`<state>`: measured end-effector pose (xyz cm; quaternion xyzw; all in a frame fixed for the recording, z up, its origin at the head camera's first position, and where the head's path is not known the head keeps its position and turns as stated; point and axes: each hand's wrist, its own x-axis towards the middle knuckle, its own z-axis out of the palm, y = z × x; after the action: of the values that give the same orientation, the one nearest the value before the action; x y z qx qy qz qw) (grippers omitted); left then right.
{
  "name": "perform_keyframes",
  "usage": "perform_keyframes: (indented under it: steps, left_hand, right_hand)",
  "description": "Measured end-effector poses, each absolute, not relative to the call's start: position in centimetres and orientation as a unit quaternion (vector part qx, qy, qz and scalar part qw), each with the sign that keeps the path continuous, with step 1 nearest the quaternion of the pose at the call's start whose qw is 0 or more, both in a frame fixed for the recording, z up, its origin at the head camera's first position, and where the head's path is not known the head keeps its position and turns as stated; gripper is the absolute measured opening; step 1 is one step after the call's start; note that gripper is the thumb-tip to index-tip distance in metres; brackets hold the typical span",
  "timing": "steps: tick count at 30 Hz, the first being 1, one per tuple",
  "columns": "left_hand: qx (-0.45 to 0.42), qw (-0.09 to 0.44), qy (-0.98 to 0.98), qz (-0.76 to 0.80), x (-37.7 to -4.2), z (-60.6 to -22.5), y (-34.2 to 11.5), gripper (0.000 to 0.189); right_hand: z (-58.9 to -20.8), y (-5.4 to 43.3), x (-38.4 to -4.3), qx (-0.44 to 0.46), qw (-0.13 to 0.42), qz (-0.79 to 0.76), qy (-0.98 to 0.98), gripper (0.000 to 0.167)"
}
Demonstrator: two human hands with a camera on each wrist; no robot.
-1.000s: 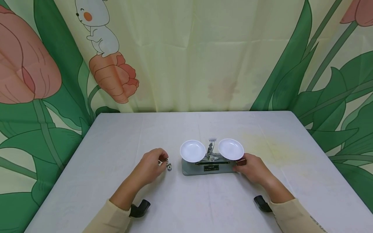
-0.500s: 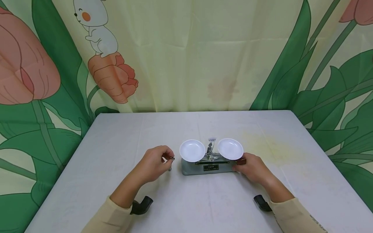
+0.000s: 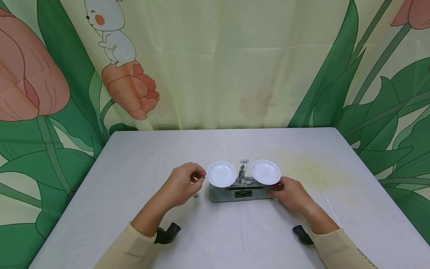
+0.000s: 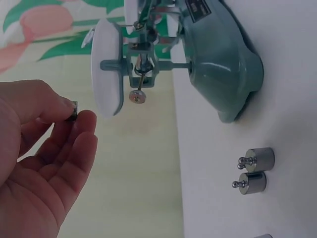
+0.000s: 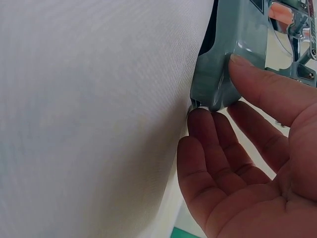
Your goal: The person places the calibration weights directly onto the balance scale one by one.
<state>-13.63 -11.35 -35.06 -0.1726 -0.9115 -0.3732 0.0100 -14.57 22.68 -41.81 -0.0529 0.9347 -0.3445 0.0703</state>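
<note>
A balance scale [image 3: 221, 195] with a grey-green base and two white pans stands on the table. Between thumb and fingertips, my left hand [image 3: 183, 185] pinches a small metal weight [image 4: 74, 111], mostly covered by the fingers. That hand is raised just left of the left pan [image 3: 222, 174]. My right hand [image 3: 291, 192] holds the right end of the base, below the right pan [image 3: 265, 172]. In the right wrist view its thumb lies on the base [image 5: 218, 82] and its fingertips touch the end.
Below the left hand stand metal weights, two of them side by side, one weight [image 4: 261, 159] touching or almost touching the other weight [image 4: 253, 183]. A further metal piece [image 4: 265, 236] shows at the lower edge. A patterned curtain [image 3: 201, 74] hangs behind the white-covered table [image 3: 235, 235].
My left hand has lifted the small weight and moved right and up, towards the left pan. My right hand and the scale have stayed in place.
</note>
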Motion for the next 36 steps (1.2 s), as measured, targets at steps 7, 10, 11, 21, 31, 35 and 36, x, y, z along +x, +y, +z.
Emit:
perform_keyframes:
  steps: [7, 10, 11, 21, 31, 35, 36]
  left_hand:
    - [-0.177, 0.006, -0.909, -0.378, -14.3, -34.8, -10.7, 0.016]
    - [-0.181, 0.005, -0.913, -0.366, -14.8, -34.8, -10.3, 0.015]
    - [-0.182, 0.004, -0.914, -0.362, -14.9, -34.8, -10.2, 0.015]
    - [-0.196, -0.013, -0.919, -0.342, -16.4, -34.8, -8.9, 0.015]
    - [-0.202, -0.018, -0.926, -0.319, -17.3, -35.1, -8.0, 0.013]
    - [-0.196, -0.017, -0.931, -0.306, -17.5, -35.2, -7.7, 0.012]
    - [-0.195, -0.016, -0.933, -0.302, -17.6, -35.2, -7.7, 0.012]
  right_hand:
    - [-41.8, 22.7, -14.4, -0.052, 0.069, -0.344, 0.935, 0.044]
    - [-41.8, 22.7, -14.4, -0.052, 0.069, -0.347, 0.934, 0.044]
    - [-41.8, 22.7, -14.4, -0.051, 0.069, -0.349, 0.933, 0.044]
    - [-41.7, 22.5, -14.3, -0.049, 0.071, -0.351, 0.933, 0.045]
    - [-41.7, 22.5, -14.2, -0.05, 0.071, -0.349, 0.933, 0.045]
    - [-41.6, 22.5, -14.2, -0.048, 0.072, -0.35, 0.933, 0.044]
    - [-41.6, 22.5, -14.2, -0.048, 0.072, -0.35, 0.933, 0.044]
